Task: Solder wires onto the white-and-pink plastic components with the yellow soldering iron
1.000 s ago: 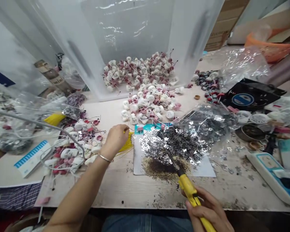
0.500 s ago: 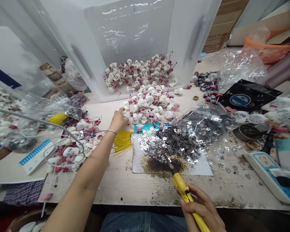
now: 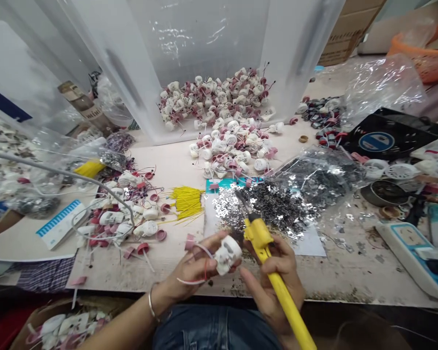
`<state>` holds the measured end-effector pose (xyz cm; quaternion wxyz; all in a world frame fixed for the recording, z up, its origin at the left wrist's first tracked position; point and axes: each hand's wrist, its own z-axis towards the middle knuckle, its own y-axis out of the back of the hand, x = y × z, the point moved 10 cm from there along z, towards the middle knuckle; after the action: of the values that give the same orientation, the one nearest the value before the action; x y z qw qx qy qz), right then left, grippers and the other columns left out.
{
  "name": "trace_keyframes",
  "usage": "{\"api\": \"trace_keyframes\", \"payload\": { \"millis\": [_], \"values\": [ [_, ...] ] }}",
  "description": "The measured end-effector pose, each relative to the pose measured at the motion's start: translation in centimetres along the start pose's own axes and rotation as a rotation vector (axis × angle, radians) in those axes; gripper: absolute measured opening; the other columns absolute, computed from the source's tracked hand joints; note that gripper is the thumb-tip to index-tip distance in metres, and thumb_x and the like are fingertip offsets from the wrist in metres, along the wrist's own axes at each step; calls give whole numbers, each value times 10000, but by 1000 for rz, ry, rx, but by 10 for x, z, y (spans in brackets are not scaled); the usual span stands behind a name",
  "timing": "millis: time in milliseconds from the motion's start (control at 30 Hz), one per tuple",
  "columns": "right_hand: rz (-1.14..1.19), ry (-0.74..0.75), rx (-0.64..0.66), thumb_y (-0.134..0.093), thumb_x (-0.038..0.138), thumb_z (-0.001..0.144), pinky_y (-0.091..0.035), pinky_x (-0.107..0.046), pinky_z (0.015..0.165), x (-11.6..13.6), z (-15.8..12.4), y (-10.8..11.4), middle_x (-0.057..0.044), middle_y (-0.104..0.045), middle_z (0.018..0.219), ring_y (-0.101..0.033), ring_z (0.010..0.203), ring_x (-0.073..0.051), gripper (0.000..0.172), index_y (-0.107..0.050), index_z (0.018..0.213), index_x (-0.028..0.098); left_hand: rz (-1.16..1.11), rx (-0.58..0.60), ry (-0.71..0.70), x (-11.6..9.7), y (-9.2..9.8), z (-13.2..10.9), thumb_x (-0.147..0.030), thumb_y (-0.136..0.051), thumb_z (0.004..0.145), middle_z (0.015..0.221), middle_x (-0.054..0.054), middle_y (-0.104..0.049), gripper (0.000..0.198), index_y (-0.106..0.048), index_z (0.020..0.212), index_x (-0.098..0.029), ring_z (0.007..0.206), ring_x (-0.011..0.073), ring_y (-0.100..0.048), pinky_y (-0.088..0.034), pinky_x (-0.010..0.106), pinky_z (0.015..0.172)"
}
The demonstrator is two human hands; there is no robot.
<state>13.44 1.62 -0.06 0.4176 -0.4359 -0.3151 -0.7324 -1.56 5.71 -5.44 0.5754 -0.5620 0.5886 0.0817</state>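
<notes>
Many yellow wires (image 3: 187, 201) lying beyond left hand (image 3: 184, 274).

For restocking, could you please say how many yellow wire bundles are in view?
2: one bundle beside the white sheet, another bundle farther left; more may be hidden.

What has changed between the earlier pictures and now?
The left hand went forward from the yellow wires to the pile of white and pink parts, then came back toward the body, now holding a white plastic piece. The right hand moved left, closer to it. Unchanged: it still grips the yellow soldering iron.
</notes>
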Motion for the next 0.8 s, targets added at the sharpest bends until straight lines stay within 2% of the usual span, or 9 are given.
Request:
{"api": "trace_keyframes", "payload": {
  "millis": [100, 200, 267, 333, 367, 433, 600, 700, 800],
  "values": [
    [-126, 102, 126, -669, 93, 770, -594, -319, 845, 0, -4, -18, -67, -491, 1244, -604, 1107, -191, 213, -494, 777, 214, 181, -21, 69, 23, 3, -19, -362, -705, 789, 1373, 106, -548, 665, -474, 1403, -249, 1174, 264, -570, -444, 384, 998],
    [-201, 281, 200, -621, 31, 780, -594, -236, 806, 3, -12, -21, -59, -471, 1259, -622, 1075, -157, 196, -521, 792, 200, 526, -70, 274, 28, 24, -39, -328, -686, 788, 1253, 116, -628, 614, -515, 1365, -206, 1017, 228, -638, -502, 351, 893],
    [-219, 340, 232, -589, 6, 786, -597, -240, 819, 3, -16, -19, -63, -459, 1278, -621, 1092, -166, 197, -548, 831, 193, 853, -164, 333, 13, 46, -52, -303, -644, 807, 1075, 98, -698, 444, -621, 1231, -173, 924, 213, -656, -513, 333, 853],
    [-225, 322, 246, -611, 29, 781, -601, -280, 841, 0, -17, -16, -78, -452, 1291, -620, 1101, -189, 181, -553, 844, 188, 1166, -258, 264, -12, 57, -60, -284, -585, 847, 965, 76, -713, 270, -686, 1076, -183, 877, 208, -652, -507, 328, 835],
    [-229, 307, 244, -646, 63, 774, -603, -302, 846, -1, -17, -15, -90, -447, 1294, -619, 1103, -204, 172, -546, 840, 186, 1280, -271, 208, -21, 55, -62, -276, -554, 870, 928, 67, -709, 215, -698, 1007, -194, 856, 204, -646, -505, 327, 819],
    [-248, 281, 231, -701, 122, 759, -604, -322, 848, -1, -14, -14, -107, -444, 1283, -614, 1109, -220, 196, -533, 837, 186, 1427, -221, 100, -24, 42, -58, -260, -535, 892, 873, 55, -690, 172, -695, 925, -204, 830, 203, -630, -501, 324, 784],
    [-292, 278, 270, -654, 88, 795, -585, -318, 892, -5, -3, -19, -102, -458, 1265, -627, 1089, -194, 154, -542, 835, 186, 1684, -62, -51, -4, 6, -41, -146, -555, 875, 941, 70, -657, 114, -659, 896, -190, 880, 226, -588, -487, 352, 777],
    [-299, 335, 297, -662, 68, 776, -577, -307, 906, 4, 0, -15, -115, -452, 1281, -613, 1125, -203, 191, -543, 870, 184, 1625, -30, -79, -3, -4, -39, -132, -504, 900, 849, 61, -669, 143, -637, 863, -168, 798, 204, -599, -487, 319, 724],
    [-216, 300, 324, -703, 103, 747, -591, -319, 875, 15, -5, -15, -117, -448, 1288, -609, 1133, -226, 225, -529, 859, 193, 1372, -66, -197, -17, -15, -39, -152, -543, 876, 767, 42, -689, 112, -654, 860, -162, 718, 170, -622, -490, 269, 682]
  ]
}}
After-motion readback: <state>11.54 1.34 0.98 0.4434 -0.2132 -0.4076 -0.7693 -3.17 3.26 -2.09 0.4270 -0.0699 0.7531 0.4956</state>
